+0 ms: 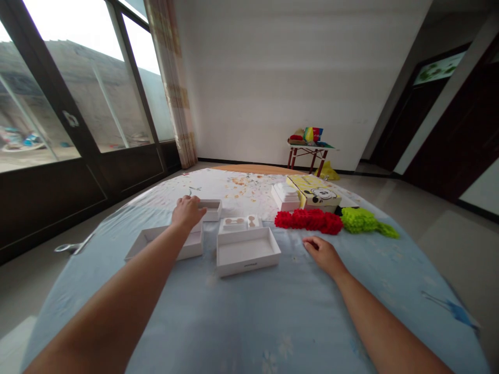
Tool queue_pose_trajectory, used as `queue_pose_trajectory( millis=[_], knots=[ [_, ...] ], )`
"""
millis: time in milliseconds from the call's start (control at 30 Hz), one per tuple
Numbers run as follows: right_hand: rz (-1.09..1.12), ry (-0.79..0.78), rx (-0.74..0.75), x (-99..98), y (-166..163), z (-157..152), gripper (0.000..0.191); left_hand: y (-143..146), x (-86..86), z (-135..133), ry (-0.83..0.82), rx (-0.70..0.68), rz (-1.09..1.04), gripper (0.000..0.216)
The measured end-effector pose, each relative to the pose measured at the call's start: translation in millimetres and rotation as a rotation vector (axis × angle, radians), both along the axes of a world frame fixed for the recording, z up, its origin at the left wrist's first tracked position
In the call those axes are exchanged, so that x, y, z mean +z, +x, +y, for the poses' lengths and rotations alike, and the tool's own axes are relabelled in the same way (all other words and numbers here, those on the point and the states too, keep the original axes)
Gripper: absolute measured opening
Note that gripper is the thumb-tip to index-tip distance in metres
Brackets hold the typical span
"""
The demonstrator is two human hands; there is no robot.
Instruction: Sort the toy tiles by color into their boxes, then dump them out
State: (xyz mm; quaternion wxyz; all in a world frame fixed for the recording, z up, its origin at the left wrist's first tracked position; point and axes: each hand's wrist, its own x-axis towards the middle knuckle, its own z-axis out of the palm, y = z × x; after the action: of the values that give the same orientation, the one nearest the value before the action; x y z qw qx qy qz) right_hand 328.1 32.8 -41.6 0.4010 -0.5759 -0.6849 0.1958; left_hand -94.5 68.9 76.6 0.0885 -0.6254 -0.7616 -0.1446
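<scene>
Left hand at white box

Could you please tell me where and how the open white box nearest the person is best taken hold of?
I'd probably pinch the right wall of the white box, coming from the right with the right hand: that thin, upright wall faces the hand, the open top gives inside access, and white pieces sit close behind the box.

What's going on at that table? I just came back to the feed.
Someone's left hand is at the left end of a small open white box; whether it grips the box is unclear. The right hand, loosely curled, is on or just over the tablecloth, near a red fluffy bundle. Two larger open white boxes stand nearer, one partly hidden by the left arm.
</scene>
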Motion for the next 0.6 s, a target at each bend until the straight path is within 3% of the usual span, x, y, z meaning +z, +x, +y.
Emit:
queue_pose_trajectory(
  millis=[133,267,400,600],
  knots=[
    [0.016,0.002,0.001,0.8,-0.4,0.0,0.028,21.9,-5.6,-32.3,0.084,-0.137,0.001,0.036],
    [0.015,0.007,0.015,0.8,0.2,-0.2,0.028,38.4,-20.4,-60.0,0.002,-0.172,0.007,0.044],
    [0.019,0.012,0.022,0.2,0.8,-0.5,0.028,46.8,-29.9,-72.4,-0.058,-0.143,-0.071,0.052],
    [0.033,0.007,0.028,-0.6,0.8,-1.3,0.027,70.7,-25.9,-81.7,-0.035,-0.221,-0.173,0.053]
  ],
)
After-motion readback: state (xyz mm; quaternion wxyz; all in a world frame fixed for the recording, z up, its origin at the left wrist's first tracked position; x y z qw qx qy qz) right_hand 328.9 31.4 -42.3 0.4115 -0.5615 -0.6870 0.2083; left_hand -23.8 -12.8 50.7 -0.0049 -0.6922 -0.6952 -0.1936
